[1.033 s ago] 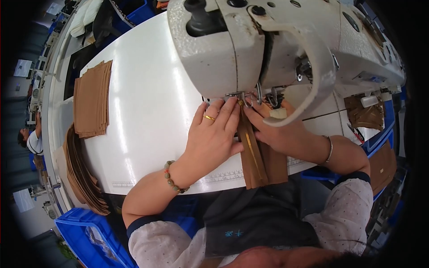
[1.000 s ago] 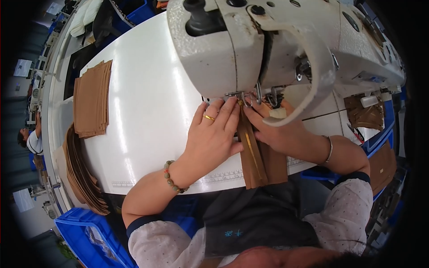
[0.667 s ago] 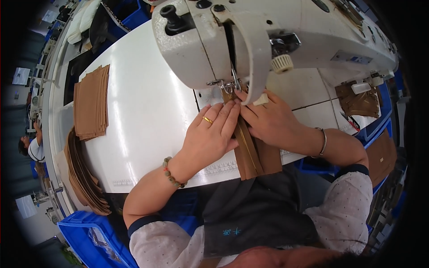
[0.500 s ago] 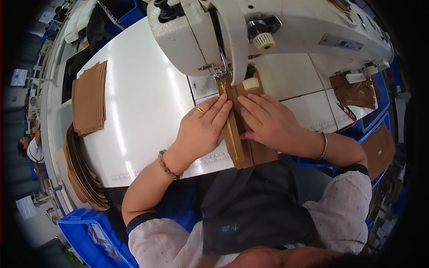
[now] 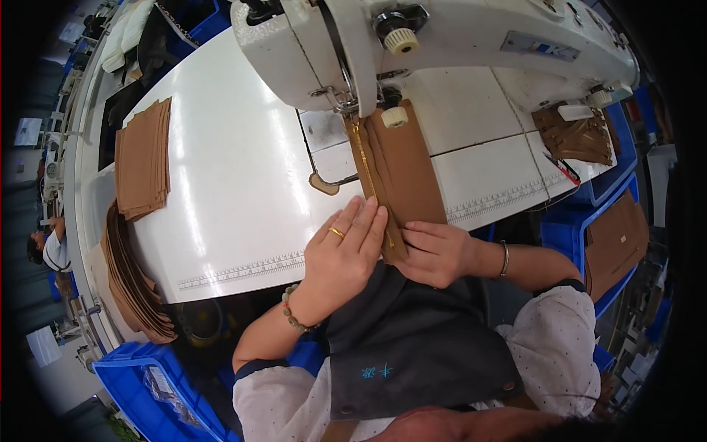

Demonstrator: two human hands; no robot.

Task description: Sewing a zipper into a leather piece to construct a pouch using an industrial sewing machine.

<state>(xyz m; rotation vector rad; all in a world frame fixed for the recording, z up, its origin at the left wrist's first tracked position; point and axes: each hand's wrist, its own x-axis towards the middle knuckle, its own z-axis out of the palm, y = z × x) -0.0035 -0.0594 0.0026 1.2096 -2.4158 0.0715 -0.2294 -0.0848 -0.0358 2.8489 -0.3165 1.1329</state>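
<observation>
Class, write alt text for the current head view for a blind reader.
At a white sewing machine, a person's left hand rests on brown cloth with a gold zipper; the right hand touches the cloth's near end. A brown stack lies at left.

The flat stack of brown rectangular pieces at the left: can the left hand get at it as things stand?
Probably yes: the straight way from the left hand to the brown stack runs over white tabletop, though that hand is on the brown strip with a gold zipper.
</observation>
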